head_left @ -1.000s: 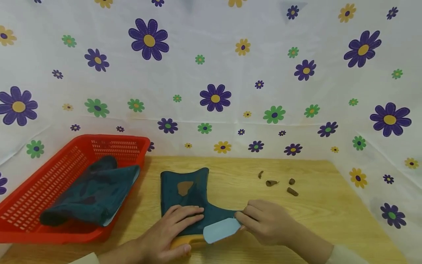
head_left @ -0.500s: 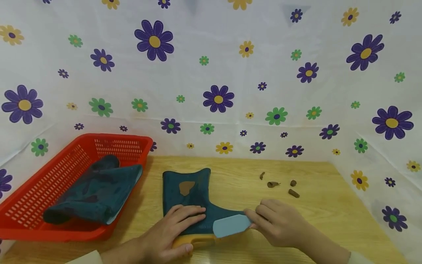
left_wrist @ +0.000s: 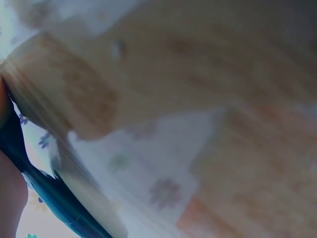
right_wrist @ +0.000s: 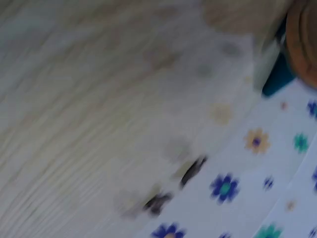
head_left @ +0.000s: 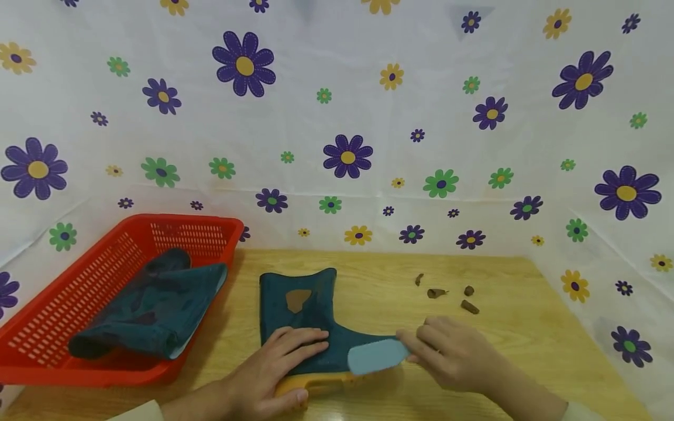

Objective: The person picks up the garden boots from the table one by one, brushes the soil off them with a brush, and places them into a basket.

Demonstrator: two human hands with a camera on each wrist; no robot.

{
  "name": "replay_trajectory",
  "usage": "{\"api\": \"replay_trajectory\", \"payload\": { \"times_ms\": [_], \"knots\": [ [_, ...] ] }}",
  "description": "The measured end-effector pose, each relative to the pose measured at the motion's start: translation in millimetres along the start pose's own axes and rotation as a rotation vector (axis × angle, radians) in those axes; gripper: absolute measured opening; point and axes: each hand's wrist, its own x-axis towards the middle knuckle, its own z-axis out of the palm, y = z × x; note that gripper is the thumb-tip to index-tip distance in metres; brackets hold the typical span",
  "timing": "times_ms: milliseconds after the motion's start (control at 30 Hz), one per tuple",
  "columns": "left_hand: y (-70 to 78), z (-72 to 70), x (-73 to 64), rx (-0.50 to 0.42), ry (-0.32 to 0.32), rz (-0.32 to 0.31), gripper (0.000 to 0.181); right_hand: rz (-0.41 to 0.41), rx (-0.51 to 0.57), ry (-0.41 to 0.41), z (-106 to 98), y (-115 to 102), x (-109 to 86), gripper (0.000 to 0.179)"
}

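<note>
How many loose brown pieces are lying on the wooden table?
4, all beyond the right hand: a thin piece farthest left, a curled piece nearer, a round piece right of that, and a stubby piece in front. Others may be hidden under the boot.

From above the near side of a pale yellow wood-grain table [head_left: 363, 292], the head view faces forward and down, set back enough that a white cloth printed with flowers [head_left: 295, 126] fills its upper half. The left wrist view, much nearer and mostly blurred, shares with it a dark teal boot with a yellow sole [head_left: 322, 304], here at lower left. The right wrist view looks across the table at a tilt, sharing small dark brown scraps [head_left: 436, 293], at its lower middle, with the head view's right half.
</note>
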Motion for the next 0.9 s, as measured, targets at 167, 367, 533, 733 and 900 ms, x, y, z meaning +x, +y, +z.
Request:
{"api": "replay_trajectory", "payload": {
  "times_ms": [167,367,533,733,900],
  "knots": [
    [-0.4,-0.4,0.8,0.002,0.0,-0.002,0.06,0.251,-0.128,0.069,-23.7,31.9,-34.2,0.047],
    [-0.5,-0.3,-0.3,0.0,-0.016,-0.019,0.06,0.329,-0.177,0.023,-27.4,44.1,-64.4,0.048],
    [0.0,0.5,0.7,-0.004,-0.017,-0.022,0.06,0.368,-0.16,-0.041,-15.1,40.0,-70.7,0.049],
    [0.7,1.2,-0.9,0.008,-0.016,-0.028,0.06,0.366,-0.06,-0.198,7.6,24.1,-72.7,0.051],
    [0.6,1.3,-1.1,0.01,-0.022,-0.036,0.06,0.329,-0.02,-0.249,24.6,20.1,-71.1,0.049]
  ]
}}
